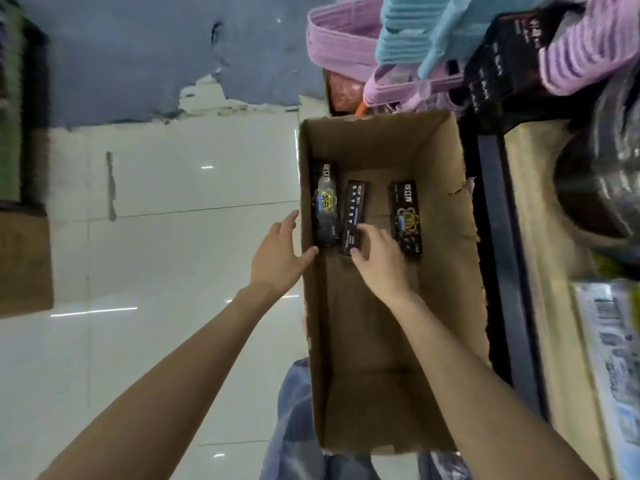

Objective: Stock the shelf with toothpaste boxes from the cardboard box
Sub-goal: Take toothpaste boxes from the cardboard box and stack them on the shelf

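An open brown cardboard box [446,271] stands on the floor below me, against the shelf unit. Three black toothpaste boxes lie at its far end: the left one [325,202] along the left wall, the middle one [353,211] on its edge, the right one [406,213] flat. My right hand [379,261] is inside the box, fingers curled over the near end of the middle toothpaste box. My left hand [278,252] is open, its fingers spread, with the thumb over the box's left rim.
The shelf [526,209] runs along the right, with a dark front rail, dark wrapped round items and printed packs. Pink and blue plastic hangers [349,39] hang at the top right. White floor tiles [166,188] lie to the left, and a brown box [24,261] sits at the far left.
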A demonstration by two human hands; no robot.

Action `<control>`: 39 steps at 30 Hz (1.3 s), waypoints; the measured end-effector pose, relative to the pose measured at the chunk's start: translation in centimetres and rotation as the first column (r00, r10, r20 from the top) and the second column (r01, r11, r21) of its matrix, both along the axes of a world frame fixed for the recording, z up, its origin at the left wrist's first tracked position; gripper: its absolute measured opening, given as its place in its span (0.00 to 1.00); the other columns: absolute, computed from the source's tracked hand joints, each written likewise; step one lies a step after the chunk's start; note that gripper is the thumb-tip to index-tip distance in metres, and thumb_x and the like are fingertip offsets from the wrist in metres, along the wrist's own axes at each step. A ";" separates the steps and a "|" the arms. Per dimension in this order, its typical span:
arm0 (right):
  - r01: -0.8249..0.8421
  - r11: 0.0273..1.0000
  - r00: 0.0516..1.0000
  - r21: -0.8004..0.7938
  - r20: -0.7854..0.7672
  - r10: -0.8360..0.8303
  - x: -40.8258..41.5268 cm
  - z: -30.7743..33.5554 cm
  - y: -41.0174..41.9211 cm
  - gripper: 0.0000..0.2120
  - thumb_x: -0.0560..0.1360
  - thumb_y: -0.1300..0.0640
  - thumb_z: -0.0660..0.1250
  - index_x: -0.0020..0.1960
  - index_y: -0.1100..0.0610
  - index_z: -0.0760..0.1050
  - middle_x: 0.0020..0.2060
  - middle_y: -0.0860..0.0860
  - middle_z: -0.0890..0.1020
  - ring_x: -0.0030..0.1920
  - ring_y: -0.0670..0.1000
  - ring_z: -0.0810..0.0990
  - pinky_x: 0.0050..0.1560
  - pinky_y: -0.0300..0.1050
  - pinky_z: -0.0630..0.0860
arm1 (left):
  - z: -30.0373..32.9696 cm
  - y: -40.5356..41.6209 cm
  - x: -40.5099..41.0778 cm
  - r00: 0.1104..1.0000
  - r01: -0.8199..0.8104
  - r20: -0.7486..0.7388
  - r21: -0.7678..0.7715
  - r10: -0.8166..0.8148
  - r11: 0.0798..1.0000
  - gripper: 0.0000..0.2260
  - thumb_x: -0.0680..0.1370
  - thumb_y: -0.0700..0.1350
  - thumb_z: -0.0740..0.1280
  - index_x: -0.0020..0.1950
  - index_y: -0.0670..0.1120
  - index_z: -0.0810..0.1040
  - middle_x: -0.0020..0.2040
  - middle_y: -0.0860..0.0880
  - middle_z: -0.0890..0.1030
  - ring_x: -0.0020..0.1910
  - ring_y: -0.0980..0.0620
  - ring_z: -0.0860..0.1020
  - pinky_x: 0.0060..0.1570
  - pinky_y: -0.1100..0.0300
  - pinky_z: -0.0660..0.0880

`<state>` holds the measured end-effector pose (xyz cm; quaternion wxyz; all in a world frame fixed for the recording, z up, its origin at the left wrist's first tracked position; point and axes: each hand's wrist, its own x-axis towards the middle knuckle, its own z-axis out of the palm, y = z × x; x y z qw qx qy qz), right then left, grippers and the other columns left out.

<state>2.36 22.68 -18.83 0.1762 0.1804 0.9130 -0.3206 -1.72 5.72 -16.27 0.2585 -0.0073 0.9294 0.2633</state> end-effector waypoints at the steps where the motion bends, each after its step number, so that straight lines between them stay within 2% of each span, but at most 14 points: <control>1: -0.001 1.000 0.999 0.011 -0.034 0.001 -1.5 -1.4 -0.8 0.22 0.76 0.53 0.65 0.69 0.51 0.66 0.63 0.53 0.73 0.62 0.54 0.73 0.58 0.48 0.73 | -0.5 -0.2 -0.5 0.998 0.033 -0.053 -0.007 -0.034 0.999 0.30 0.75 0.52 0.68 0.74 0.53 0.59 0.67 0.50 0.71 0.62 0.51 0.73 0.56 0.56 0.73; 4: -0.004 1.000 1.000 0.001 -0.002 0.004 -5.8 -5.9 -2.8 0.26 0.75 0.54 0.66 0.71 0.52 0.62 0.68 0.56 0.67 0.67 0.59 0.66 0.63 0.51 0.69 | -1.1 -1.0 -1.5 0.982 0.096 -0.168 0.026 -0.090 0.995 0.25 0.75 0.48 0.68 0.70 0.52 0.65 0.62 0.54 0.76 0.56 0.55 0.76 0.49 0.62 0.71; 8: -0.018 1.000 0.987 -0.018 0.156 0.021 -9.3 -11.2 -3.9 0.38 0.74 0.51 0.68 0.76 0.49 0.51 0.74 0.60 0.56 0.73 0.64 0.55 0.70 0.61 0.60 | -1.2 -1.4 -1.6 0.978 0.098 -0.196 0.130 -0.071 0.987 0.23 0.74 0.44 0.69 0.67 0.51 0.68 0.58 0.56 0.77 0.53 0.57 0.76 0.50 0.61 0.72; 11: -0.008 0.994 0.978 0.109 0.209 -0.015 -10.3 -12.7 -3.5 0.48 0.68 0.45 0.72 0.77 0.47 0.43 0.74 0.59 0.55 0.73 0.63 0.53 0.67 0.66 0.59 | -1.5 -1.4 -1.4 0.978 0.069 -0.208 0.173 -0.032 0.982 0.23 0.73 0.42 0.69 0.67 0.51 0.69 0.57 0.56 0.77 0.51 0.59 0.76 0.51 0.60 0.74; 13: -0.001 0.994 0.977 0.111 0.210 -0.022 -10.6 -12.9 -3.1 0.53 0.65 0.43 0.75 0.76 0.46 0.42 0.74 0.59 0.54 0.72 0.63 0.52 0.66 0.67 0.59 | -1.6 -1.1 -1.3 0.974 0.057 -0.226 0.183 -0.014 0.981 0.23 0.73 0.41 0.68 0.67 0.51 0.69 0.57 0.57 0.77 0.50 0.59 0.77 0.50 0.61 0.74; 17: -0.083 0.980 0.973 0.183 0.225 0.040 -9.1 -12.7 -3.0 0.51 0.68 0.44 0.73 0.77 0.48 0.40 0.75 0.59 0.48 0.74 0.62 0.49 0.65 0.67 0.64 | -1.3 -0.4 -1.2 0.975 0.031 -0.221 0.165 0.006 0.986 0.23 0.73 0.42 0.69 0.66 0.51 0.69 0.57 0.57 0.77 0.50 0.60 0.76 0.48 0.63 0.72; 19: -0.046 0.978 0.967 0.202 0.256 -0.007 -8.3 -12.8 -2.5 0.50 0.69 0.40 0.70 0.76 0.48 0.40 0.76 0.58 0.45 0.74 0.62 0.48 0.63 0.66 0.65 | -1.2 -0.2 -1.1 0.969 0.035 -0.247 0.070 -0.017 0.997 0.22 0.73 0.42 0.69 0.66 0.49 0.69 0.59 0.54 0.76 0.54 0.56 0.76 0.49 0.63 0.70; 22: 0.023 0.991 0.947 0.135 0.314 -0.065 -8.2 -12.8 -0.9 0.48 0.68 0.39 0.71 0.76 0.46 0.45 0.75 0.57 0.44 0.73 0.64 0.50 0.65 0.66 0.64 | -0.7 0.8 -0.5 0.901 0.094 -0.419 -0.071 -0.115 0.993 0.23 0.71 0.38 0.68 0.66 0.45 0.71 0.63 0.46 0.73 0.60 0.49 0.71 0.56 0.61 0.69; 26: 0.175 0.985 0.901 -0.009 0.405 -0.156 -7.3 -13.4 0.9 0.47 0.66 0.40 0.73 0.74 0.39 0.46 0.75 0.59 0.43 0.73 0.66 0.49 0.68 0.67 0.58 | -0.2 4.3 1.1 0.846 0.214 -0.502 0.017 -0.177 0.977 0.21 0.71 0.37 0.66 0.63 0.43 0.73 0.61 0.46 0.74 0.61 0.51 0.70 0.61 0.63 0.66; 28: 0.181 0.983 0.903 -0.040 0.402 -0.150 -6.6 -13.7 1.6 0.45 0.67 0.41 0.72 0.73 0.36 0.46 0.75 0.60 0.45 0.73 0.67 0.51 0.67 0.66 0.59 | -0.9 6.3 1.8 0.873 0.216 -0.462 0.078 -0.157 0.973 0.20 0.71 0.38 0.67 0.64 0.45 0.73 0.61 0.48 0.75 0.61 0.52 0.70 0.61 0.62 0.68; 30: 0.185 0.981 0.931 -0.056 0.331 -0.157 -6.1 -13.7 2.3 0.41 0.68 0.45 0.72 0.72 0.37 0.51 0.72 0.60 0.52 0.70 0.66 0.56 0.66 0.65 0.63 | -2.5 8.1 1.9 0.934 0.126 -0.350 0.118 -0.077 0.985 0.21 0.73 0.39 0.66 0.65 0.47 0.71 0.62 0.50 0.73 0.62 0.54 0.69 0.61 0.60 0.71; 32: 0.176 0.984 0.954 -0.037 0.253 -0.161 -5.4 -14.0 2.8 0.38 0.70 0.51 0.71 0.72 0.40 0.54 0.69 0.60 0.57 0.69 0.65 0.61 0.64 0.64 0.66 | -5.0 9.6 1.3 0.987 -0.070 -0.132 0.134 0.088 0.989 0.24 0.74 0.41 0.67 0.69 0.48 0.66 0.66 0.50 0.70 0.65 0.53 0.68 0.64 0.57 0.70; 35: 0.167 0.984 0.960 -0.064 0.236 -0.148 -4.2 -14.8 3.5 0.39 0.72 0.54 0.70 0.73 0.38 0.51 0.70 0.61 0.59 0.68 0.64 0.65 0.62 0.61 0.70 | -9.8 11.0 -0.8 0.939 -0.317 0.146 0.014 0.311 0.948 0.28 0.76 0.47 0.66 0.73 0.45 0.58 0.69 0.43 0.66 0.67 0.44 0.67 0.65 0.50 0.68; 39: 0.125 0.990 0.982 -0.071 0.150 -0.113 -4.1 -15.9 3.8 0.39 0.73 0.57 0.70 0.74 0.40 0.50 0.67 0.60 0.65 0.62 0.61 0.72 0.57 0.56 0.74 | -14.7 11.9 -3.2 0.937 -0.307 0.144 -0.104 0.320 0.946 0.32 0.77 0.53 0.65 0.75 0.42 0.56 0.71 0.40 0.64 0.69 0.41 0.64 0.64 0.50 0.66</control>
